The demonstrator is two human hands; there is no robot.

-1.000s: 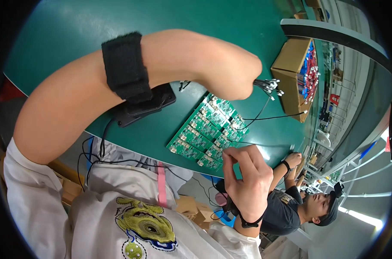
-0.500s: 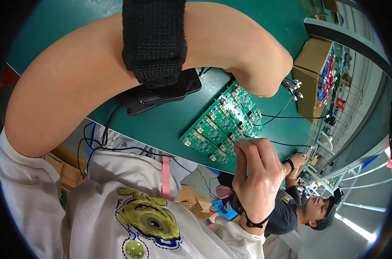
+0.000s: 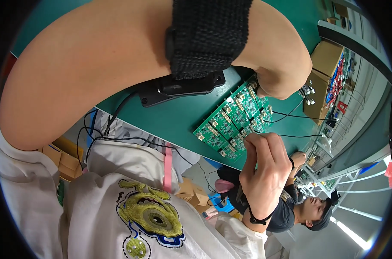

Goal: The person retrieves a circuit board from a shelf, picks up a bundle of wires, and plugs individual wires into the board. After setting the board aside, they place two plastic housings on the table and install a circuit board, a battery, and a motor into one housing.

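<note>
A green circuit board panel [image 3: 225, 123] made of several small boards lies on the green table [image 3: 178, 125]. My left hand [image 3: 282, 73] rests curled over the panel's far end, with its fingers hidden. A wide black strap [image 3: 206, 36] wraps my left forearm, which fills the top of the view. My right hand [image 3: 265, 166] sits at the panel's near right corner, fingers pinched together on its edge. Thin black wires [image 3: 291, 116] run from the panel's far end toward the right.
A flat black device [image 3: 181, 88] with a cable lies on the table under my left forearm. An open cardboard box [image 3: 323, 71] with coloured parts stands at the right. Another person [image 3: 308, 211] in a dark shirt sits lower right. Cardboard boxes [image 3: 64, 162] sit below the table.
My left forearm has come much closer and now fills the top of the view. My right hand has stayed at the panel's near edge while the whole scene shifted right.
</note>
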